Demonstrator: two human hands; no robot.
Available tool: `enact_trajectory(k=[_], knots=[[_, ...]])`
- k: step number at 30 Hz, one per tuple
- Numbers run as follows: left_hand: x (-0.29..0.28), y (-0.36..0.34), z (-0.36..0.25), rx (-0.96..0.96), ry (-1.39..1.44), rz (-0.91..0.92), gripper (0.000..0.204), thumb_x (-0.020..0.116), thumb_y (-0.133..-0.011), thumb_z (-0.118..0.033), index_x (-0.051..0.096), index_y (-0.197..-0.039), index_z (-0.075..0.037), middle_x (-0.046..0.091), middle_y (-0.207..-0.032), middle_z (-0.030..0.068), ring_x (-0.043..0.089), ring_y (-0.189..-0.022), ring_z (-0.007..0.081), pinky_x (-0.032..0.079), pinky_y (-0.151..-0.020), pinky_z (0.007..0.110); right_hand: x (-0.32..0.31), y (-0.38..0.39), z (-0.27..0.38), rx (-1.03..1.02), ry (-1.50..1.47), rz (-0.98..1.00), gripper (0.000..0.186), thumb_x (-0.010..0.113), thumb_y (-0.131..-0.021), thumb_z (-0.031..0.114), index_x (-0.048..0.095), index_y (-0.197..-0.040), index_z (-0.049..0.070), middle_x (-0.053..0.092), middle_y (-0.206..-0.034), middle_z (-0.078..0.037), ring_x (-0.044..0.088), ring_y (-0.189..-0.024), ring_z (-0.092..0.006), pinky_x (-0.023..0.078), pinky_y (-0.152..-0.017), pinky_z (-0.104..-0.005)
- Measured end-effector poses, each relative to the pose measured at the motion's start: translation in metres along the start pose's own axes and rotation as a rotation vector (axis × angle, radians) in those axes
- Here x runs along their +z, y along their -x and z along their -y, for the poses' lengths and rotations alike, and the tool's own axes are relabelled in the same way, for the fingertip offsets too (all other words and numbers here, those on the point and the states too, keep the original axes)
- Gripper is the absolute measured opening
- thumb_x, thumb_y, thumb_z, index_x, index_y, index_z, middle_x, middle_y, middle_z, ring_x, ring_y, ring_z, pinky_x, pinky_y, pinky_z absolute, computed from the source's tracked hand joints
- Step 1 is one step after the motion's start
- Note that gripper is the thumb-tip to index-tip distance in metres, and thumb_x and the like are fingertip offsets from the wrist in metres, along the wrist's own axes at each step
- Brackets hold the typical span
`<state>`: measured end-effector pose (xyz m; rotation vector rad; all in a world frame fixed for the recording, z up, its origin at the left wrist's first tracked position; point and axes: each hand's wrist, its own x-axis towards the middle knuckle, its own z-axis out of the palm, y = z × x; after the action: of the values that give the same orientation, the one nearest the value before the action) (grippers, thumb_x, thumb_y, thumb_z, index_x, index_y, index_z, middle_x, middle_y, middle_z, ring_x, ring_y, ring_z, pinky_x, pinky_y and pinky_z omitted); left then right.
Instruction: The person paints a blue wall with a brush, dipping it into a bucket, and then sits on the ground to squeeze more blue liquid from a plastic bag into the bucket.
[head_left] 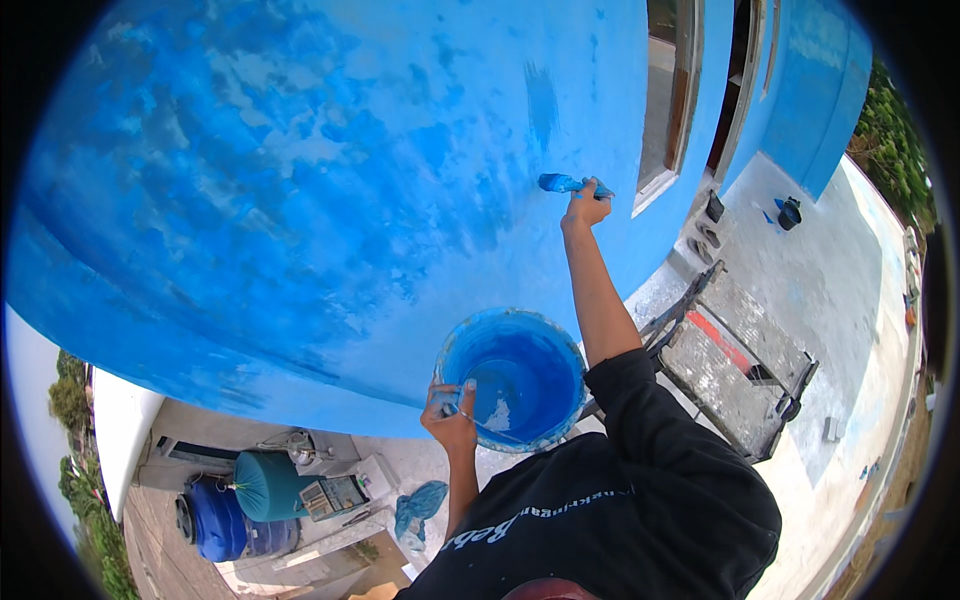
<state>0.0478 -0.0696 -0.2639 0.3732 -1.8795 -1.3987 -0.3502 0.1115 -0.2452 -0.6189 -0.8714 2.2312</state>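
Note:
My right hand point(588, 203) is closed round the handle of a paintbrush point(562, 183), whose bristles are coated in blue paint. The bristle end points left, at or very near the blue wall point(440, 170); I cannot tell if it touches. Close to my body, my left hand point(452, 417) grips the rim and wire handle of a paint-smeared bucket point(512, 335). Blue paint lies inside it, with a pale patch near the bottom. Darker, blotchy blue covers much of the wall on the left, and one dark brush streak point(541, 105) shows higher up.
A paint-splashed platform point(715, 350) stands at my right. Past it are sandals point(705, 240) and a small dark bucket point(789, 213) on the pale floor. A window frame point(672, 120) breaks the wall. Lower left are a blue drum point(215, 518) and a green round container point(275, 486).

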Motion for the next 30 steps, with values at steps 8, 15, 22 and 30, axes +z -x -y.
enact_trajectory(k=[8,15,22,30], knots=[[-0.008,0.008,0.005,-0.165,0.105,-0.037,0.027,0.084,-0.077,-0.013,0.063,-0.065,0.000,0.060,-0.081,0.0027,0.046,-0.064,0.0079,0.034,-0.059,0.026,0.094,0.029,0.097,-0.024,-0.384,0.281,0.025,0.057,-0.097,0.013,0.056,-0.113,-0.006,0.062,-0.109,-0.018,0.064,-0.097,-0.0249,0.058,-0.077,-0.0379],[-0.012,0.011,0.002,-0.089,0.025,-0.061,0.032,0.083,-0.078,-0.015,0.058,-0.064,-0.001,0.057,-0.079,0.0011,0.042,-0.063,0.0063,0.031,-0.057,0.025,0.056,0.026,0.054,0.068,-0.349,0.196,0.033,0.056,-0.097,0.011,0.048,-0.121,-0.011,0.057,-0.117,-0.022,0.064,-0.102,-0.0316,0.061,-0.089,-0.0413],[-0.011,0.007,-0.004,-0.026,0.016,-0.084,0.036,0.083,-0.079,-0.018,0.056,-0.064,0.000,0.055,-0.077,0.0005,0.041,-0.062,0.0059,0.030,-0.055,0.025,-0.003,0.007,-0.005,0.026,0.087,-0.060,0.023,0.057,-0.096,0.010,0.059,-0.114,-0.003,0.063,-0.108,-0.018,0.063,-0.093,-0.0259,0.054,-0.072,-0.0384],[-0.020,0.010,0.001,-0.092,0.001,-0.088,0.035,0.083,-0.080,-0.019,0.057,-0.066,0.000,0.055,-0.077,0.0000,0.041,-0.060,0.0057,0.031,-0.055,0.024,0.066,0.049,0.082,0.103,-0.397,0.286,0.028,0.057,-0.096,0.009,0.054,-0.119,-0.007,0.058,-0.116,-0.018,0.062,-0.106,-0.0289,0.059,-0.089,-0.0420]])
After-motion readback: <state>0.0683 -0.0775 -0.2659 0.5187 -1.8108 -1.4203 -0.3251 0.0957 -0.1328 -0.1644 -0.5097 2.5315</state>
